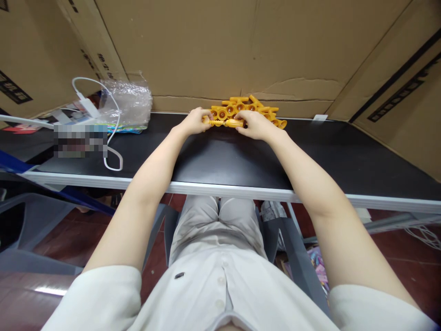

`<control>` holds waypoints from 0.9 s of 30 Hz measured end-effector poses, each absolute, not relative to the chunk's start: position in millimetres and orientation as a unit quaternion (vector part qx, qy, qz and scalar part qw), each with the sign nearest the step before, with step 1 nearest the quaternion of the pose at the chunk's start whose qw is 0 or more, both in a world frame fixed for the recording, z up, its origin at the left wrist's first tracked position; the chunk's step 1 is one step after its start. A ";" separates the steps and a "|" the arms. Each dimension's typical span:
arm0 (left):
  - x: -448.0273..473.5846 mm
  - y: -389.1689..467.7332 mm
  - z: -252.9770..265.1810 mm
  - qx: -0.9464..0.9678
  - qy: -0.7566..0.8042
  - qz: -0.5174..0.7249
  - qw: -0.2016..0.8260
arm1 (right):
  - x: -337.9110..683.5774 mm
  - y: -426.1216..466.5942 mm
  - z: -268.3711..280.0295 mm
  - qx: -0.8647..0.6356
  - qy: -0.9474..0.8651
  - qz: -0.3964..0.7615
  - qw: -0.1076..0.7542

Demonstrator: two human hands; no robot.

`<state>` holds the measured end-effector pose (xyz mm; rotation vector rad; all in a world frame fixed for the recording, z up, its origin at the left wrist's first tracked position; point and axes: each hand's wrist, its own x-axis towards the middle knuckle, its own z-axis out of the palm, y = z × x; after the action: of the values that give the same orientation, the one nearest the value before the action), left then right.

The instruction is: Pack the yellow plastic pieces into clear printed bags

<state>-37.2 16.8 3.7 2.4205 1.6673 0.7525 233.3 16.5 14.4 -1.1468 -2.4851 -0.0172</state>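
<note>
My left hand [196, 121] and my right hand [255, 124] reach to the back of the black table. Between them runs a slim yellow plastic piece [234, 123], kazoo-like in shape. My left fingers pinch its narrow left end, and my right thumb and fingers close on the thicker right end. Whether it is one piece or two end to end, I cannot tell. Right behind it, a pile of similar yellow pieces [230, 109] leans toward the cardboard. Several turn round cups with brownish centres toward me. My right hand hides part of the pile.
Tall cardboard walls [213, 50] enclose the black tabletop [223, 158] at the back and sides. On the left lie clear plastic packaging [132, 103], a white cable [119, 103] and a blurred-out item [81, 140]. A small white tab [320, 117] sits at the back right.
</note>
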 end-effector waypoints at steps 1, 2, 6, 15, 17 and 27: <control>-37.8 18.1 3.0 0.797 0.548 0.250 0.051 | 233.4 17.2 14.0 -0.410 -0.890 -0.007 0.201; -38.3 19.5 2.1 0.797 0.547 0.253 0.047 | 233.5 18.1 13.4 -0.408 -0.890 -0.009 0.202; -40.3 24.9 -2.1 0.805 0.528 0.268 0.034 | 233.8 22.8 9.5 -0.398 -0.892 -0.021 0.213; -40.0 26.1 -2.8 0.806 0.532 0.260 0.019 | 235.5 26.1 6.4 -0.401 -0.880 0.026 0.253; -40.3 26.9 -2.7 0.808 0.527 0.264 0.024 | 236.1 25.7 6.6 -0.403 -0.875 0.045 0.267; -39.0 23.3 -1.9 0.812 0.506 0.292 0.020 | 237.6 31.3 3.1 -0.398 -0.870 0.053 0.285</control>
<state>-39.0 23.3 -1.9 2.5183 1.5686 0.9065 237.6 31.3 3.1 -1.0636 -2.3276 0.1420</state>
